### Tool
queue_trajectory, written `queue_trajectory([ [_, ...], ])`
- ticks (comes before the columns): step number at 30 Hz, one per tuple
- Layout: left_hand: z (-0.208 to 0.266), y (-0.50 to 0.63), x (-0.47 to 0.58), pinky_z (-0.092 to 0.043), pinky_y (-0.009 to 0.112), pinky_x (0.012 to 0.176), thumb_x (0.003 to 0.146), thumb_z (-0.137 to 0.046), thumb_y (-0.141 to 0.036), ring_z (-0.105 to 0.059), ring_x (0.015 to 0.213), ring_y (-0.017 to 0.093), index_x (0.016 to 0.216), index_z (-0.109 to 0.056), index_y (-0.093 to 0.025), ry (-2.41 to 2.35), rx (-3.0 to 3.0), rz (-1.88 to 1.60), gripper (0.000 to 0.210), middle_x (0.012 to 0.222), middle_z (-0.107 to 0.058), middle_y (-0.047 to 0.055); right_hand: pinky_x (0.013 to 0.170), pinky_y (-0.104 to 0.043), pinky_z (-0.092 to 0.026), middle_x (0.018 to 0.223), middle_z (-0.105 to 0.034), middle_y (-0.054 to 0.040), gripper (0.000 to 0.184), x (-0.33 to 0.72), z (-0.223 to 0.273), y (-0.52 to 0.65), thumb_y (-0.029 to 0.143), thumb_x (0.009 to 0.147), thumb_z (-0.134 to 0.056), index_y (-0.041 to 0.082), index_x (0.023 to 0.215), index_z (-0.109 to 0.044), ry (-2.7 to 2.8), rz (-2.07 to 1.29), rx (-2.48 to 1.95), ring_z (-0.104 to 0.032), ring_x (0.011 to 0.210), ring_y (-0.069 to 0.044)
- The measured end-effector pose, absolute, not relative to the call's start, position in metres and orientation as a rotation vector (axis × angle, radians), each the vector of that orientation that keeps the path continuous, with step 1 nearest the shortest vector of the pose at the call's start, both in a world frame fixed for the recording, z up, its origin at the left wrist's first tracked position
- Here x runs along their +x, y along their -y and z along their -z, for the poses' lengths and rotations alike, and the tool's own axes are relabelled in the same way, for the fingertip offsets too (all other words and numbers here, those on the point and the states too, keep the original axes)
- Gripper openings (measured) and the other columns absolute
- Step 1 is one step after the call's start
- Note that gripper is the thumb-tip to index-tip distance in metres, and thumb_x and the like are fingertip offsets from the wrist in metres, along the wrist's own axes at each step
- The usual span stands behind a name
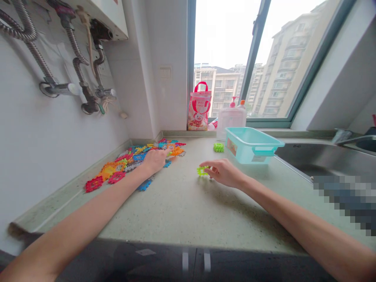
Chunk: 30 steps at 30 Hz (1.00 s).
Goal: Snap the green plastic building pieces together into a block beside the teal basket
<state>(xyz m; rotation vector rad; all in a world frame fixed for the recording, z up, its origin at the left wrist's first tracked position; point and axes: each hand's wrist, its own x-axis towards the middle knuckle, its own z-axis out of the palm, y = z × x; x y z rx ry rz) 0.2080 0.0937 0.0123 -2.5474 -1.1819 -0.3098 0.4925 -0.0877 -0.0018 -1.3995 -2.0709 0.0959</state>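
Note:
My right hand (225,173) pinches a lime-green plastic building piece (201,171), an open square frame with notched edges, just above the countertop. On the left, my left hand (155,161) reaches into a heap of colourful interlocking building pieces (136,156) in red, orange, blue, yellow and grey. Its fingers are drawn together at the heap's right side, where a bit of lime green shows by the fingertips; what they grip is not clear. Further back, a small stack of lime-green pieces (218,147) sits beside a light-teal plastic basin (255,158).
The pale speckled countertop (182,211) ends at dark cabinet doors in front. A steel sink (308,158) lies to the right. By the window stand a red-handled bag (199,111) and a clear container with a pink pump (232,119). Metal hoses (76,51) hang on the left wall.

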Motion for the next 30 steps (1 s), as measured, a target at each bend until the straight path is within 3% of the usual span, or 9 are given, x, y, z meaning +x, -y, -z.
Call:
queue_trajectory([
  [4,-0.013,-0.102,0.202,-0.051,0.035,0.081,0.1,-0.039,-0.015,-0.076,0.091,0.028,0.146,-0.059,-0.035,1.191,-2.506,0.436,0.054,0.113,-0.078,0.01,0.065,-0.027,-0.053,0.075,-0.08,-0.0031,0.026,0.494,0.004,0.086,0.03,0.101,-0.062,0.023,0.117,-0.081,2.074,-0.099,-1.413,-0.074,0.064,-0.017],
  [10,-0.012,-0.098,0.201,-0.049,0.034,0.076,0.104,-0.046,-0.039,-0.074,0.089,0.029,0.131,-0.066,-0.03,1.174,-2.471,0.485,0.035,0.106,-0.077,0.009,0.064,-0.027,-0.054,0.077,-0.08,-0.004,0.027,0.494,0.006,0.086,0.031,0.102,-0.061,0.023,0.117,-0.081,2.057,-0.103,-1.419,-0.076,0.065,-0.018],
  [14,-0.012,-0.095,0.203,-0.048,0.035,0.076,0.107,-0.039,-0.055,-0.075,0.089,0.03,0.121,-0.069,-0.028,1.203,-2.461,0.532,0.043,0.101,-0.079,0.01,0.064,-0.028,-0.054,0.077,-0.081,-0.0042,0.028,0.491,0.006,0.087,0.033,0.102,-0.06,0.022,0.117,-0.081,2.056,-0.111,-1.421,-0.075,0.064,-0.017],
  [19,-0.009,-0.102,0.202,-0.048,0.039,0.081,0.102,-0.049,-0.065,-0.074,0.086,0.032,0.117,-0.072,-0.028,1.225,-2.426,0.505,0.046,0.085,-0.078,0.01,0.064,-0.028,-0.054,0.074,-0.079,-0.0028,0.029,0.491,0.006,0.087,0.035,0.101,-0.06,0.023,0.117,-0.081,2.049,-0.137,-1.427,-0.074,0.063,-0.017],
  [25,-0.012,-0.101,0.203,-0.044,0.047,0.098,0.099,-0.06,-0.059,-0.07,0.084,0.029,0.097,-0.075,-0.026,0.977,-2.463,0.477,0.037,0.074,-0.072,0.008,0.066,-0.029,-0.052,0.075,-0.079,-0.0027,0.029,0.491,0.006,0.087,0.033,0.101,-0.06,0.023,0.117,-0.081,2.043,-0.118,-1.454,-0.074,0.066,-0.017],
  [30,-0.018,-0.081,0.211,-0.035,0.051,0.114,0.105,-0.052,-0.046,-0.071,0.084,0.026,0.11,-0.073,-0.024,0.725,-2.561,0.475,0.031,0.085,-0.077,0.008,0.068,-0.031,-0.052,0.082,-0.08,-0.005,0.031,0.497,0.011,0.082,0.033,0.099,-0.063,0.021,0.122,-0.08,2.021,-0.041,-1.615,-0.072,0.066,-0.018],
])
